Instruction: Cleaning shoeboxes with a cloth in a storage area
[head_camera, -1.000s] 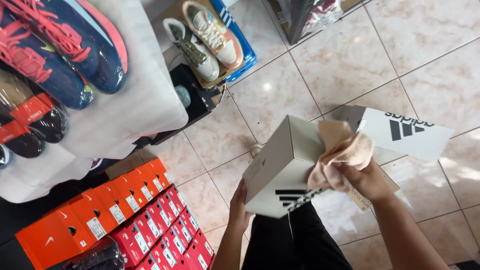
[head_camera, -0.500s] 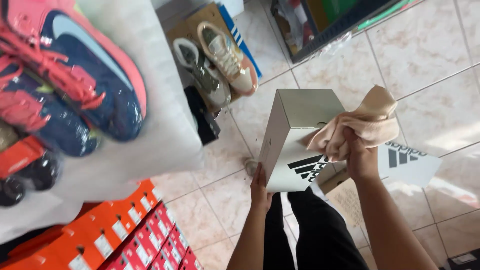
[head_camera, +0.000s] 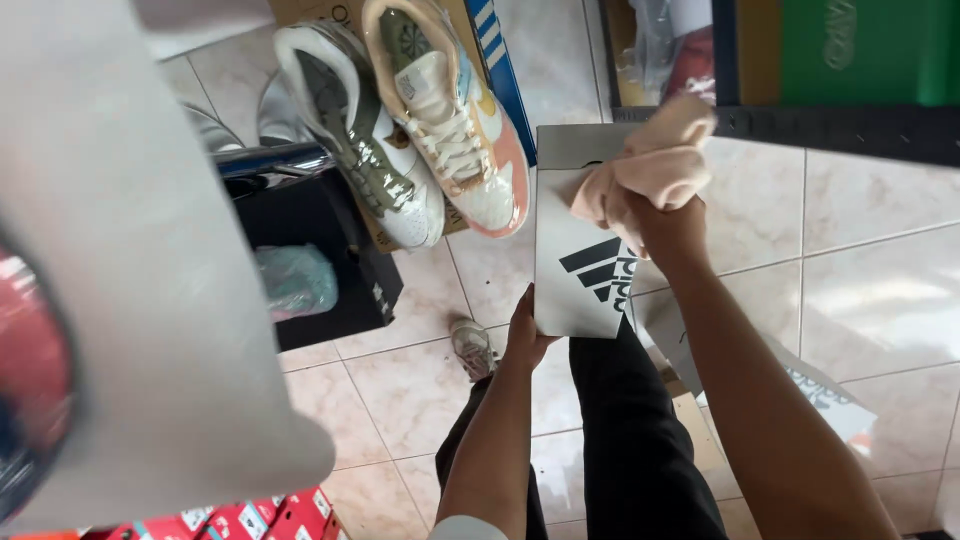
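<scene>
Red boxes (head_camera: 250, 520): stacked at the near left edge, only their tops showing.
Legs (head_camera: 625, 440): in dark trousers, directly below the box, one shoe (head_camera: 472, 347) planted on the tiled floor (head_camera: 860, 290).
Loose lid (head_camera: 800, 385): white, lying on the floor to the right behind the right forearm, seemingly set aside to free the box.
Left hand (head_camera: 525, 335): gripping the near bottom corner of the box, propping it from below so it stays put under the wiping.
Shoe box (head_camera: 585, 235): white-grey with a black striped logo, held upright in mid-air at centre, broad side turned to the camera.
Right hand (head_camera: 668, 222): clenched around the cloth, pressing it against the box's upper right.
Cloth (head_camera: 650, 165): peach-pink, bunched, touching the box's top edge.
Sneakers (head_camera: 415, 125): two, far left of the box, resting on a cardboard box with a blue striped edge, soles away.
Dark shelf (head_camera: 830, 125): far right, holding a green box.
</scene>
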